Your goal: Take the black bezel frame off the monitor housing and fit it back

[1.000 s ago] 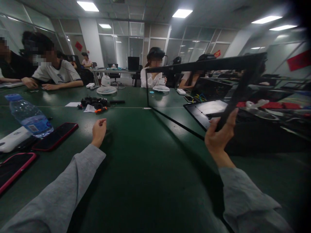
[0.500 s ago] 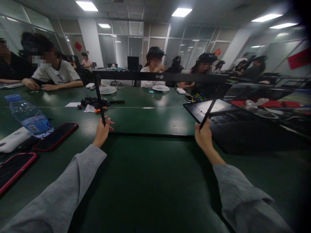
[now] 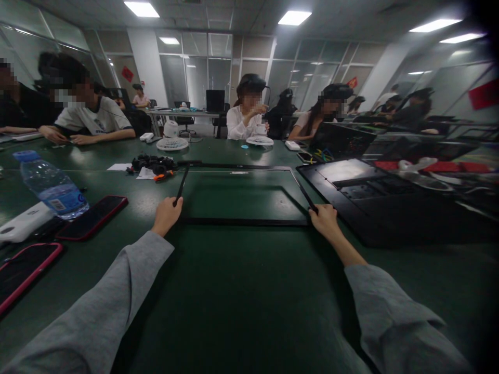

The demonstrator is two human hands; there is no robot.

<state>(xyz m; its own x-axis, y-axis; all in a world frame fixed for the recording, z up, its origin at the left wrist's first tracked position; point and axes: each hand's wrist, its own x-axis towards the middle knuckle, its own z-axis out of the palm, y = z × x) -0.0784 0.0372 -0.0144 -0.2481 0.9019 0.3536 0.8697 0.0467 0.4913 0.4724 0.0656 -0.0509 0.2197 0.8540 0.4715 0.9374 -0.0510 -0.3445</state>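
A thin black rectangular monitor bezel frame (image 3: 241,222) lies nearly flat on the green table (image 3: 241,291), its far side slightly raised. My left hand (image 3: 167,214) is closed around the frame's left bar near the front corner. My right hand (image 3: 324,218) grips the right bar near the other front corner. Both arms wear grey sleeves.
A dark monitor back panel (image 3: 351,182) lies at the right. At the left are a water bottle (image 3: 50,186), a red-edged phone (image 3: 93,217), a white device (image 3: 21,222) and another phone (image 3: 23,270). Tools and small parts (image 3: 153,165) sit beyond the frame. Several people sit across the table with small white fans (image 3: 172,143).
The frame was held upright by my right hand alone, then gripped by both hands and swung down. It now lies almost flat on the table.
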